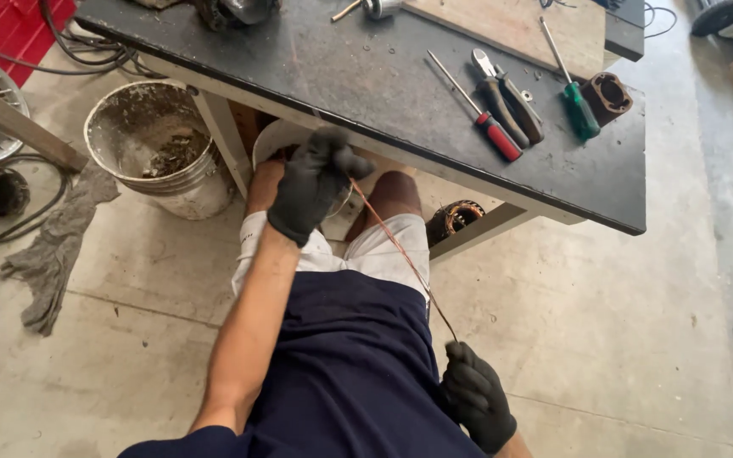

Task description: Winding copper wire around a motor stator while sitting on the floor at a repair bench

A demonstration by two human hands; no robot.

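Note:
Both of my hands wear black gloves. My left hand (311, 182) is closed around one end of a thin copper wire (400, 254) just below the edge of the black workbench (366, 85), above a white bucket (273, 140) that is mostly hidden. The wire runs taut and slanting down to my right hand (477, 397), which pinches its other end beside my hip. I sit with my knees under the bench, in white shorts and a dark blue shirt.
On the bench lie a red-handled screwdriver (485, 123), pliers (506, 97), a green-handled screwdriver (574, 97) and a rusty ring part (611, 93). A dirty metal bucket (159, 148) stands left. A grey rag (57, 246) lies on the concrete floor. A wound motor stator (456, 216) sits beneath the bench.

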